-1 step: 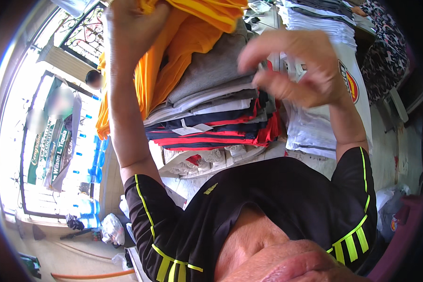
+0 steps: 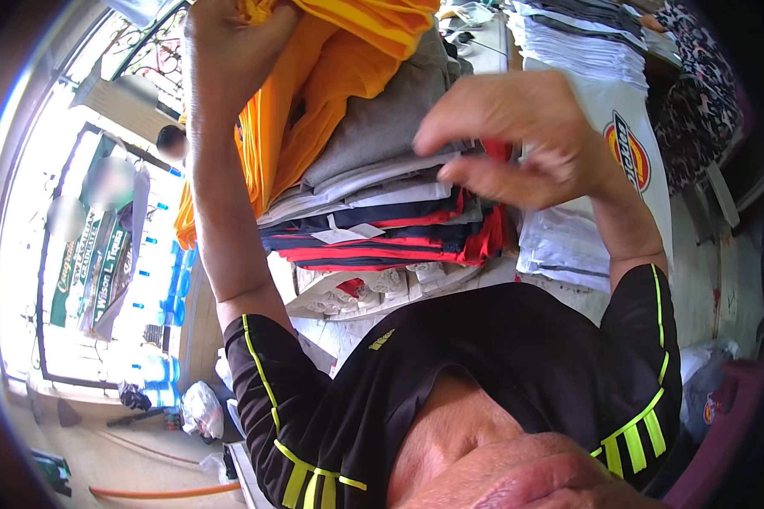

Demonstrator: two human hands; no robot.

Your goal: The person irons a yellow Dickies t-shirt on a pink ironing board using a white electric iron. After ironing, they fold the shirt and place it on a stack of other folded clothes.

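My left hand (image 2: 238,51) is raised at the upper left, its fingers closed on a bunch of yellow-orange garments (image 2: 310,93). Folds of them hang down beside my forearm and over the stack. My right hand (image 2: 522,140) hovers above the stack's right side, thumb and fingers curved apart with nothing between them. Under the yellow cloth lies a pile of folded grey garments (image 2: 382,119). Below these, navy and red folded garments (image 2: 399,242) form the lower layers, with a white tag (image 2: 346,232) showing at the front. The top ends of the yellow garments are cut off by the picture's edge.
Right of the stack stands a pile of white folded garments (image 2: 581,59), with a white printed one (image 2: 586,144) hanging down its front. Patterned dark cloth (image 2: 696,102) lies farther right. Large blue water bottles (image 2: 170,288) line the bright window at left. A plastic bag (image 2: 202,411) sits on the floor.
My right hand has shifted slightly left and down, its fingers still apart. My left hand has moved a little left with the yellow garments in it.
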